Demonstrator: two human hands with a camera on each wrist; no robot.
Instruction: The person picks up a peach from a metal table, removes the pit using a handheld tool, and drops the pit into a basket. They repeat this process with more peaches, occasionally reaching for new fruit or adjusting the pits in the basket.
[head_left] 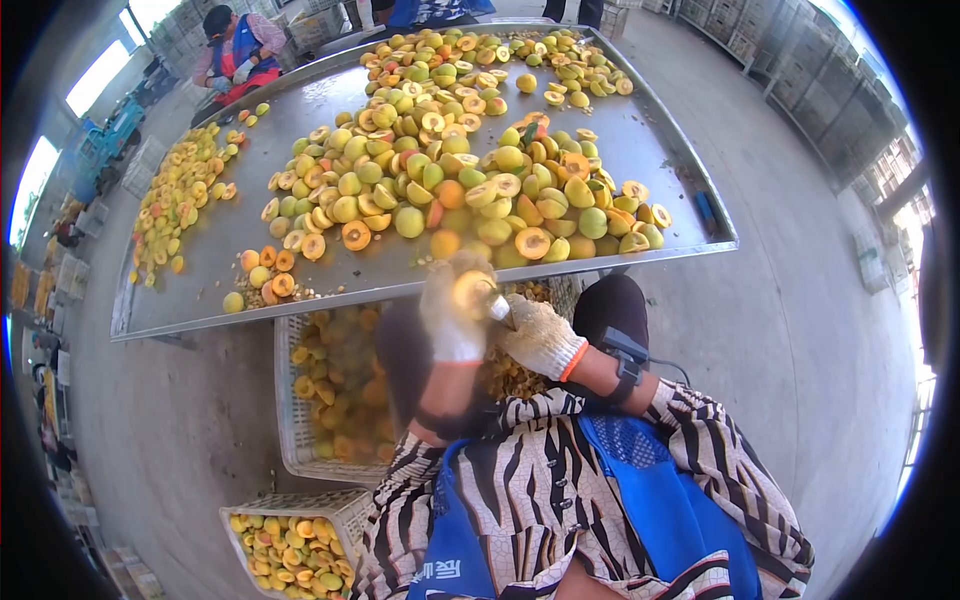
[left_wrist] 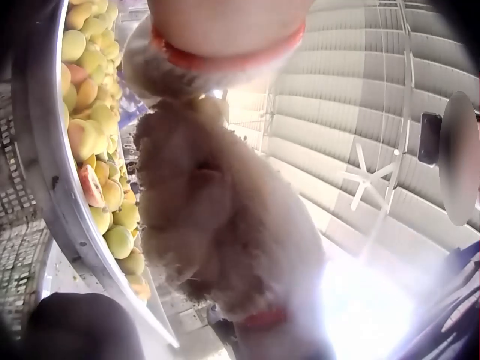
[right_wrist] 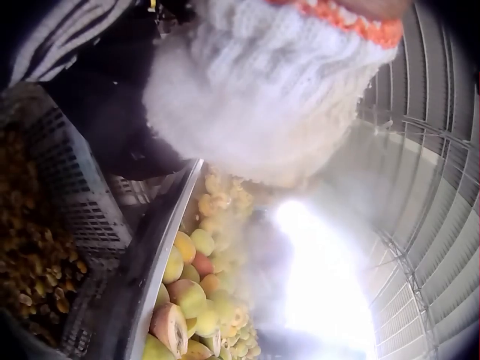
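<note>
My left hand (head_left: 455, 315), in a white knit glove with an orange cuff, is blurred in the head view. It grips a cut peach half (head_left: 472, 293), its yellow flesh facing up. My right hand (head_left: 542, 338), gloved alike, holds a small tool with a pale, shiny tip (head_left: 499, 308) against the fruit's edge. Its kind cannot be told, since the glove hides most of it. Both hands meet over my lap, just in front of the table edge. In the left wrist view the gloves (left_wrist: 217, 210) overlap; the right wrist view shows mostly the back of the right glove (right_wrist: 255, 90).
Whole and halved peaches (head_left: 410, 180) heap on the metal table (head_left: 330, 85), which has a raised rim. Below stand a crate of fruit halves (head_left: 290, 430) and another crate (head_left: 350, 510) at lower left. A crate of pits (right_wrist: 37, 247) lies beneath my hands. Another person (head_left: 240, 60) sits across the table.
</note>
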